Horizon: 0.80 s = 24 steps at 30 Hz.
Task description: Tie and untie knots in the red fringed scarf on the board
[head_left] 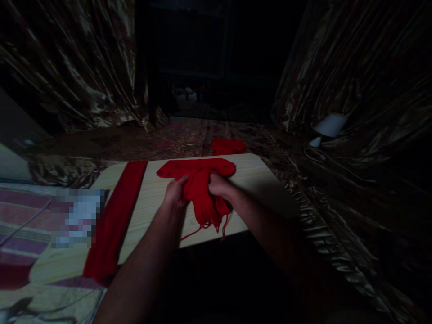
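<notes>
A red knitted scarf (202,191) with a stringy fringe lies bunched over the light wooden table (162,207). My left hand (175,191) is closed on its left side, thumb on top. On the other side my right hand (220,185) grips the scarf too, its fingertips partly hidden in the cloth. Just beyond both hands, a folded red stretch of fabric (195,167) runs crosswise; whether it belongs to the same scarf I cannot tell. The loose fringe strands hang toward the table's near edge.
A long red cloth strip (116,220) crosses the table's left part, next to a blurred-out flat item (79,216). Another red cloth (227,145) lies past the far edge. Right of the table stand a small white lamp (330,126) and its cord. Patterned curtains (111,67) hang behind.
</notes>
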Motion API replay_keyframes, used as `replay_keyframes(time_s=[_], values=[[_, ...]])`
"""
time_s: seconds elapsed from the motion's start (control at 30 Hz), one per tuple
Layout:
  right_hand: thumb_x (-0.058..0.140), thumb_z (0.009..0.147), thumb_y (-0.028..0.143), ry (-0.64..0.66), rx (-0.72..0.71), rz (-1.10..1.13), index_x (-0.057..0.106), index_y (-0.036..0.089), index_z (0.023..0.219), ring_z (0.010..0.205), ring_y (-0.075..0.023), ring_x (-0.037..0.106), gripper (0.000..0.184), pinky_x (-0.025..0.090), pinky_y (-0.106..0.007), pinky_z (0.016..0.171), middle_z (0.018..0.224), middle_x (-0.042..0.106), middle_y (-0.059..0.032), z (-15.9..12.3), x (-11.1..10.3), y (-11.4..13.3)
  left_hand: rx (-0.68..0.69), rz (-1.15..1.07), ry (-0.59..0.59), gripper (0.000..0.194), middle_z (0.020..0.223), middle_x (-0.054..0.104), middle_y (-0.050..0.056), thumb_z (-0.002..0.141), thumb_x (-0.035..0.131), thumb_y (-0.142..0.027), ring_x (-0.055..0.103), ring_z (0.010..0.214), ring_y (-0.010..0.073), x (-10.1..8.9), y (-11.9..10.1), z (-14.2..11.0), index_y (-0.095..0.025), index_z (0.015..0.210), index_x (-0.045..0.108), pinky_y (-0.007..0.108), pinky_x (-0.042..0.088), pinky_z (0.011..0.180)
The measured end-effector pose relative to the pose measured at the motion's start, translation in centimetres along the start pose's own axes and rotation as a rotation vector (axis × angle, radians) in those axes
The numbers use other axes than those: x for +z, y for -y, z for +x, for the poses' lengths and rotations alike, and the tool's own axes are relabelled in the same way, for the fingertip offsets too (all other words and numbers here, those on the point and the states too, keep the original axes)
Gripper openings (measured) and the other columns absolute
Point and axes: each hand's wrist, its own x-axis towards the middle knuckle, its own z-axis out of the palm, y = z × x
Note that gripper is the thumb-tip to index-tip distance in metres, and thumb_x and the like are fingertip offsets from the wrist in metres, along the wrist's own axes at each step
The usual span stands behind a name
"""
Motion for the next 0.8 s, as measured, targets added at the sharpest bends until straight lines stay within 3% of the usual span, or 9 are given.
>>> replay_keyframes(time_s=[0.37, 0.57, 0.73, 0.8], values=[[0.078, 0.066, 0.017, 0.258, 0.087, 0.014, 0.076, 0.015, 0.099, 0.083, -0.0222, 0.067, 0.033, 0.054, -0.035, 0.083, 0.089, 0.076, -0.0084, -1.4, 0.2, 0.0, 0.052, 0.041, 0.013, 0.029, 0.082, 0.077, 0.014, 0.066, 0.082, -0.015, 0.076, 0.081, 0.0294, -0.3, 0.3, -0.2, -0.009, 0.09, 0.068, 0.04, 0.063, 0.079], [0.079, 0.068, 0.027, 0.191, 0.06, 0.249, 0.075, 0.016, 0.099, 0.083, -0.0232, 0.068, 0.034, 0.055, -0.036, 0.082, 0.085, 0.075, -0.0067, -2.9, 1.2, 0.7, 0.065, 0.053, -0.023, 0.031, 0.082, 0.077, 0.014, 0.066, 0.083, -0.019, 0.076, 0.085, 0.0305, -0.6, 0.3, -0.1, -0.01, 0.091, 0.067, 0.044, 0.063, 0.08], [0.079, 0.071, 0.035, 0.263, 0.208, 0.436, 0.073, 0.018, 0.096, 0.076, -0.0231, 0.067, 0.031, 0.056, -0.038, 0.074, 0.082, 0.075, -0.0071, -4.6, 2.4, 0.3, 0.091, 0.134, -0.069, 0.031, 0.081, 0.077, 0.013, 0.065, 0.084, -0.022, 0.075, 0.085, 0.0313, -0.6, 0.1, -0.3, -0.011, 0.089, 0.068, 0.044, 0.063, 0.081], [0.08, 0.071, 0.036, 0.221, 0.215, 0.453, 0.073, 0.016, 0.092, 0.074, -0.0228, 0.067, 0.03, 0.055, -0.038, 0.072, 0.08, 0.074, -0.0078, -5.1, 2.9, 0.0, 0.083, 0.133, -0.064, 0.028, 0.081, 0.077, 0.014, 0.067, 0.083, -0.021, 0.075, 0.086, 0.0318, -0.5, 0.0, -0.4, -0.01, 0.087, 0.068, 0.044, 0.063, 0.081]])
